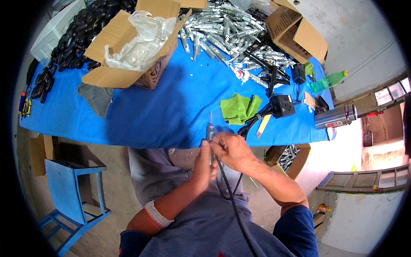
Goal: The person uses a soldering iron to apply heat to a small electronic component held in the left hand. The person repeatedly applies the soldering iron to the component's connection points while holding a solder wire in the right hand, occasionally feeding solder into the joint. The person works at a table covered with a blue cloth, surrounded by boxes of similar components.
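Observation:
Upright at the table's front edge stands a slim grey pen-shaped tool (210,131) with a thin metal tip pointing away from me. My left hand (202,165) is wrapped round its lower body, the thumb lying along its side. From the right, my right hand (233,150) closes its bent fingers against the middle of the tool; what lies under those fingertips is hidden. A black cable (229,188) runs from beneath my right hand down over my lap. Just beyond the hands, a crumpled green cloth (240,109) lies on the blue tablecloth (167,115).
A big pile of similar grey tools (227,28) covers the back. An open cardboard box (145,70) with plastic bags stands left, beside black items (81,34). A black adapter (282,106), a metal flask (336,117) and a green bottle (329,81) lie right; a blue stool (70,188) stands lower left.

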Demonstrator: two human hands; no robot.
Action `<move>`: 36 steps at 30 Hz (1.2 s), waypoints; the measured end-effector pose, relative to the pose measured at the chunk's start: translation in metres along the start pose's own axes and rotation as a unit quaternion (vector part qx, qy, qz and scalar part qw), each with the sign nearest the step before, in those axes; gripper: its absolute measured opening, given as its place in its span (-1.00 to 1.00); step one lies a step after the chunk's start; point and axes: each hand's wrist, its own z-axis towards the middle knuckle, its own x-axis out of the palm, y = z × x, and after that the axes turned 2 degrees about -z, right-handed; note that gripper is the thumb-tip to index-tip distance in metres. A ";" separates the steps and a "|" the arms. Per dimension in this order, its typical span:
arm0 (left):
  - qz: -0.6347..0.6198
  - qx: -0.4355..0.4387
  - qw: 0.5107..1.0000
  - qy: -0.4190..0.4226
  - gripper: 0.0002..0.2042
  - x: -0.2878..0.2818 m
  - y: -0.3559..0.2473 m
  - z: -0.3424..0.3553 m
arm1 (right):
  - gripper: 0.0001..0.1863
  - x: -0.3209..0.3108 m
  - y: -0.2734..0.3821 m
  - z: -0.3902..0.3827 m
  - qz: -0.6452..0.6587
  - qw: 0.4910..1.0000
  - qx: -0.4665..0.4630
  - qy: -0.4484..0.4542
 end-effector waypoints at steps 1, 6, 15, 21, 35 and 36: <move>0.000 -0.002 1.000 0.002 -0.43 0.000 0.000 0.000 | -0.87 0.000 0.000 0.000 -0.001 1.000 -0.003 0.002; -0.011 -0.014 1.000 -0.001 -0.45 0.000 0.004 0.000 | -0.88 -0.004 0.001 0.000 -0.001 1.000 -0.013 0.027; -0.014 -0.020 0.999 -0.040 -0.38 0.007 0.002 -0.001 | -0.91 -0.006 -0.003 0.001 -0.018 0.997 -0.068 0.030; -0.021 -0.017 1.000 0.001 -0.48 0.006 -0.002 -0.001 | -0.89 -0.005 -0.004 0.000 -0.044 0.997 -0.066 0.005; -0.054 -0.054 0.997 0.019 -0.38 -0.006 0.008 0.005 | -0.78 -0.113 0.027 -0.011 0.415 0.753 -0.148 -0.489; -0.058 -0.058 0.996 0.018 -0.38 -0.006 0.009 0.006 | -0.77 -0.113 0.025 -0.014 0.432 0.727 -0.191 -0.498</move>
